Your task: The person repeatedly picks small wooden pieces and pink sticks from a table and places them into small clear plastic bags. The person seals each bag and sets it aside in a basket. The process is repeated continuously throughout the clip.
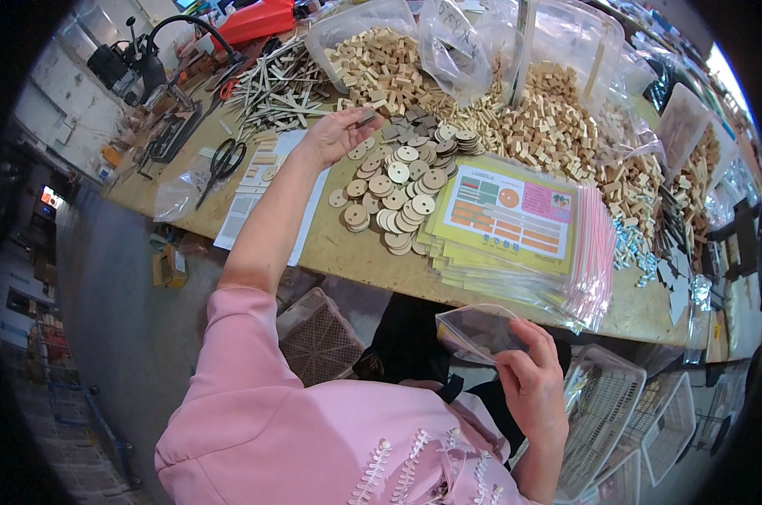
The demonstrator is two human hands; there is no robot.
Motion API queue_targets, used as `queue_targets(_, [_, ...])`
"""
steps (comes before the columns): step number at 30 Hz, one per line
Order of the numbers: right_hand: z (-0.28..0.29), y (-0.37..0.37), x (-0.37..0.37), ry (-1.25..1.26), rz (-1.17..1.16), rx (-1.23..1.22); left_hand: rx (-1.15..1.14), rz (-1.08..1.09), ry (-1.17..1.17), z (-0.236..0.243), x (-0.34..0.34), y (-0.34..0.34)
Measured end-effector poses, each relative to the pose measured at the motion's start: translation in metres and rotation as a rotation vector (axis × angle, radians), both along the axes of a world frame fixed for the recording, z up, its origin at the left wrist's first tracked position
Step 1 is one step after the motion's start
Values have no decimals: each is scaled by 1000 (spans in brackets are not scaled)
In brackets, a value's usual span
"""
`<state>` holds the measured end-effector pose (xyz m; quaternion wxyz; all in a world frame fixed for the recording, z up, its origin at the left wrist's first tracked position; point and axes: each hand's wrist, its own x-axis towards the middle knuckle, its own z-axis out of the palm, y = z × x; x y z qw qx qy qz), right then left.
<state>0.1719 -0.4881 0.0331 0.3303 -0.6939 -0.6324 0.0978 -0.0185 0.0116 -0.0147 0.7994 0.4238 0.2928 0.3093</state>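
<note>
One dark piece (367, 119): pinched in the fingertips of my left hand (337, 138), above the surface (335, 248); a light hold by the edges should do.
Clear bag (475, 334): held by its rim in my right hand (534, 379), near the surface's front edge; I'd best keep its mouth wide.
Hands: well apart.
Round discs (398, 193): heaped near my left hand; lifting clear of them seems wise.
</note>
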Motion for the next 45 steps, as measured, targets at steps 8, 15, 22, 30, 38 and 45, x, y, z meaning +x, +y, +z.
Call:
queue_targets(8, [-2, 0, 0, 1, -1, 1, 92, -40, 0, 8, -1, -20])
queue_targets(15, [-4, -1, -1, 35, -27, -10, 75, -64, 2, -2, -4, -6])
queue_targets(22, [-4, -1, 1, 9, -10, -17, 33, -50, -1, 4, 1, -20])
queue_targets(30, [-5, -1, -1, 58, -33, -27, -58, -34, -83, -4, -1, -1])
queue_targets(38, [-4, -2, -2, 48, -41, -32, 771, -35, 718, 2, 35, -16])
queue_targets(45, [0, -3, -3, 51, -42, -37, 997, -24, 832, -8, 37, 0])
